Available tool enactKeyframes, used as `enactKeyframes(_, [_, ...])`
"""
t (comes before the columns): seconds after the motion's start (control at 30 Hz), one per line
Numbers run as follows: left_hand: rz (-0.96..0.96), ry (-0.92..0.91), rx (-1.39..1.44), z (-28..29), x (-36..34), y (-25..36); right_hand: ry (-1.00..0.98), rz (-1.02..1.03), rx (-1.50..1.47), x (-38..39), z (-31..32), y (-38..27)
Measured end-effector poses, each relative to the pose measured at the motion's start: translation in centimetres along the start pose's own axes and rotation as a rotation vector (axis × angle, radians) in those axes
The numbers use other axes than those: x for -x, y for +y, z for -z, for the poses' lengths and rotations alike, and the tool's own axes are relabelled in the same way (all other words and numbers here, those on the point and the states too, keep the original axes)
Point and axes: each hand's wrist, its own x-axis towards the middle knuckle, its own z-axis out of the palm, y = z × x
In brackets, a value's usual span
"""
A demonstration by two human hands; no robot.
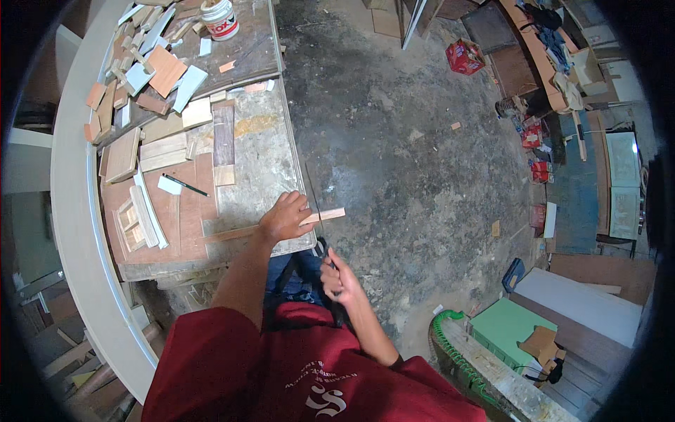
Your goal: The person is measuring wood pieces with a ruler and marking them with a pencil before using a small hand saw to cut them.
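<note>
A narrow wooden strip lies across the right front corner of the worktable, its end jutting past the edge. My left hand is closed over it and presses it against the tabletop. Just right of those fingers, the thin blade of a handsaw crosses the strip, seen nearly edge-on. My right hand is wrapped round the saw's dark handle, below and beside the table corner. Whether the teeth have cut into the wood cannot be made out.
On the worktable, a pencil, a small wooden frame and a dark plank lie to the left. Farther back are heaped offcuts and a white tub. A green coiled hose lies at lower right.
</note>
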Motion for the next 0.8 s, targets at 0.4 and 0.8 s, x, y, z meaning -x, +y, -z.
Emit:
enactKeyframes(0.4, [-0.039,-0.005,-0.016,0.0,-0.7,-0.1,-0.063,-0.038,-0.007,-0.9,-1.2,-1.5])
enactKeyframes(0.8, [-0.039,0.012,-0.012,0.2,-0.5,0.0,-0.045,0.079,0.149,-2.2,-2.1,-1.5])
